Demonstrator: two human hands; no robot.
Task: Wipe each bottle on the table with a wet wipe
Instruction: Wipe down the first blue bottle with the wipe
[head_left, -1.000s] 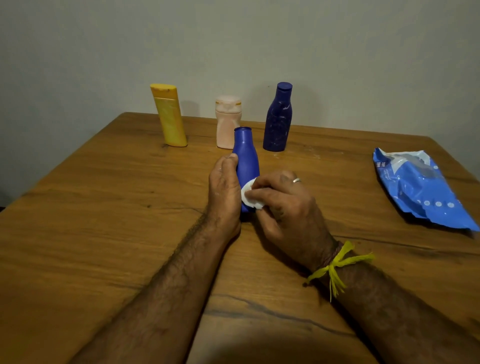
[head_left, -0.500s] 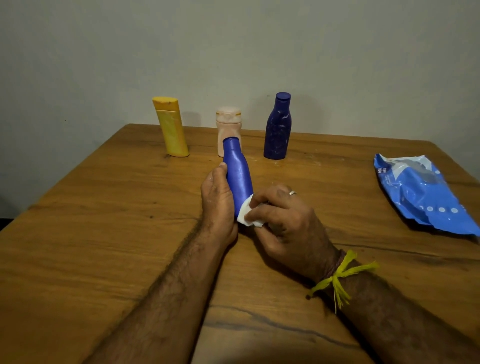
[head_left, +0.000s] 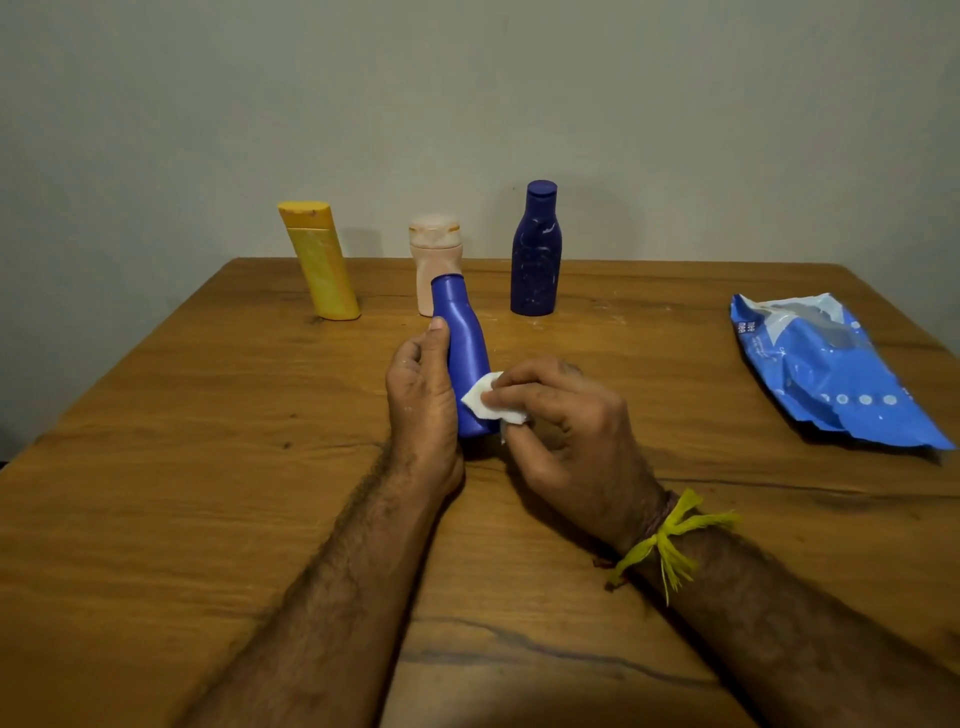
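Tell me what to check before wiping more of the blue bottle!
1. Left hand grips the blue bottle: ok.
2. Right hand pinches the wet wipe: ok.
3. Wipe touches the bottle: ok.
4. Wipe still wet: cannot tell.
5. Yellow bottle, peach bottle and dark blue bottle standing clear behind: ok.
6. Wipes pack within reach on the table: ok, probably.

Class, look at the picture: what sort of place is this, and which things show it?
Probably a room at home: a plain wooden table against a bare wall, with toiletry bottles.
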